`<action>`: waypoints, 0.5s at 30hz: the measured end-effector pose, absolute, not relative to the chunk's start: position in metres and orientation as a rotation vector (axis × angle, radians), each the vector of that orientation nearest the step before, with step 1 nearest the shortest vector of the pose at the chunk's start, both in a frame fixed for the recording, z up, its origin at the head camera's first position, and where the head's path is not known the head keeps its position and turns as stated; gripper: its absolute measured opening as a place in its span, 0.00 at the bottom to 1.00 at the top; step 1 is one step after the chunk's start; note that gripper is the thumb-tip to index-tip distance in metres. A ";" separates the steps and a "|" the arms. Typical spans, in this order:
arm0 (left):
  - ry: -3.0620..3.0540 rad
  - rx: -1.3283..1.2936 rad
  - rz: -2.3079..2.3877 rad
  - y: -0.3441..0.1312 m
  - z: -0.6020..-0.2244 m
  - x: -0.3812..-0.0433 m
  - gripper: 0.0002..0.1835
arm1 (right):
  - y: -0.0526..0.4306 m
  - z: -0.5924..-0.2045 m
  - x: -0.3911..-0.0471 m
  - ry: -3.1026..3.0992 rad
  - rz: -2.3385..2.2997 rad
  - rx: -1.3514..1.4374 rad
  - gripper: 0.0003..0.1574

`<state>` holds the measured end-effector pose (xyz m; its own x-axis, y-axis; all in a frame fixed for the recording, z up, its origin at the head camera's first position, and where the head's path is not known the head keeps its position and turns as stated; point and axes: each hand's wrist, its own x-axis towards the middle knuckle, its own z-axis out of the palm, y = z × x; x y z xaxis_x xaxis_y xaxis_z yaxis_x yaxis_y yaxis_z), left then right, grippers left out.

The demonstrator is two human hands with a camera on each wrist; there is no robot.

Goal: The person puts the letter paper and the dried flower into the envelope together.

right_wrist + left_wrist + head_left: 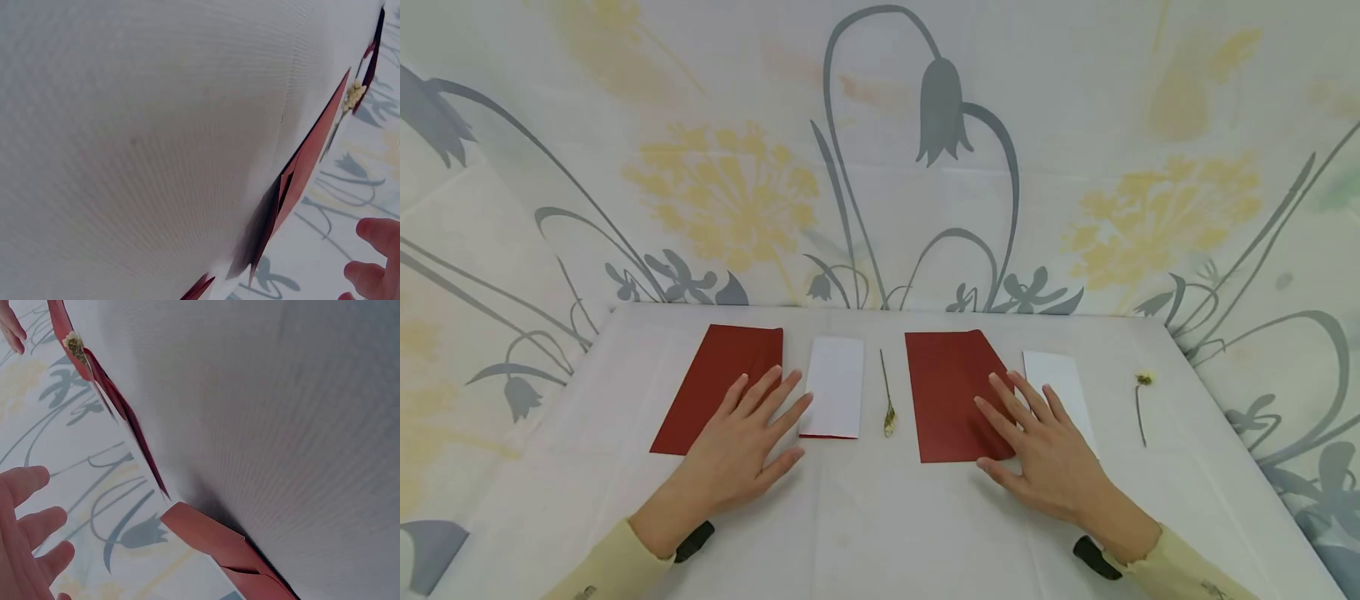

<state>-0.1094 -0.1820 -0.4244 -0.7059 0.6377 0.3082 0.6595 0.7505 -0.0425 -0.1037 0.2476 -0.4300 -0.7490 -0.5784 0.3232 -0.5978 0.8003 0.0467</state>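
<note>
Pale yellow sleeves [606,567] lie nearest, with a black band [694,542] at each wrist. The left hand [737,454] and right hand [1048,462] stand well apart, backs upward, fingers spread and holding nothing; the wrist views suggest both are raised above the surface. The red left envelope [711,392] lies ahead of the left hand, partly beneath it. The right envelope [955,396], also red, lies ahead and to the left of the right hand, partly beneath its fingers. Both long axes run away from the person, the left one slanting; each envelope is nearest its own hand. The white left card [835,387], red along its near edge, lies just right of the left fingertips; the right card [1072,383] is partly under the right hand. The left flower [890,419] lies between the hands, the right flower [1143,380] to the right of both. All rest on a white counter [865,517]; beyond rises a plant-printed backdrop [887,192].
</note>
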 end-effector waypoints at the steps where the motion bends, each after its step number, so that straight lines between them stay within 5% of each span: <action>1: -2.643 -1.009 -0.106 -0.182 -0.424 -0.109 0.39 | 0.247 -0.430 -0.104 -2.665 0.088 0.899 0.47; 6: -2.626 -1.017 -0.120 -0.184 -0.422 -0.109 0.36 | 0.245 -0.430 -0.104 -2.665 0.116 0.901 0.46; 15: -2.496 -0.940 -0.362 -0.189 -0.418 -0.114 0.16 | 0.236 -0.428 -0.103 -2.713 0.377 0.800 0.36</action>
<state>-0.1140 -0.1886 -0.4180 -0.6686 0.5571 0.4925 0.6741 0.7338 0.0850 -0.1027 0.2358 -0.4282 -0.8051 -0.4843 0.3425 -0.5593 0.8120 -0.1666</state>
